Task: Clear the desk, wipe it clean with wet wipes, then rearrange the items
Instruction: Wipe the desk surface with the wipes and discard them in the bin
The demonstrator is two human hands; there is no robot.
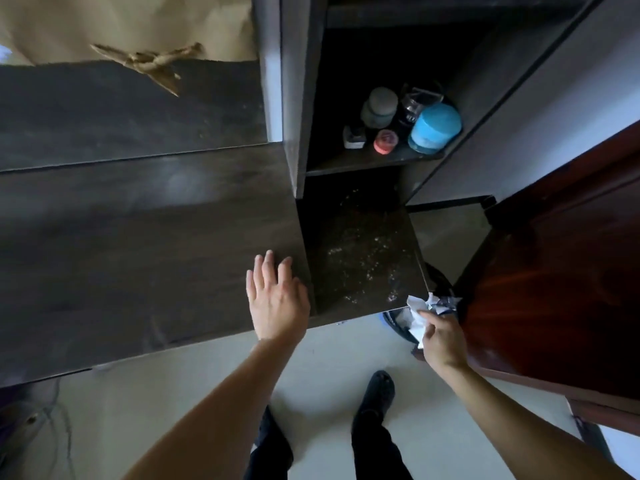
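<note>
The right hand (441,337) pinches a crumpled wipe (420,308) just above the bin (394,323), which peeks from under the desk (138,237) corner with something white inside, while the left hand (277,296) lies spread flat on the desk; released off-centre, the wipe could miss the bin, and the shelf (367,161) behind holds jars (434,128).

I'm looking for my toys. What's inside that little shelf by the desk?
On the shelf stand a blue-lidded jar, a grey-lidded jar, a small red cap and a small white item. A dark container behind is partly covered; the back is too dark.
</note>
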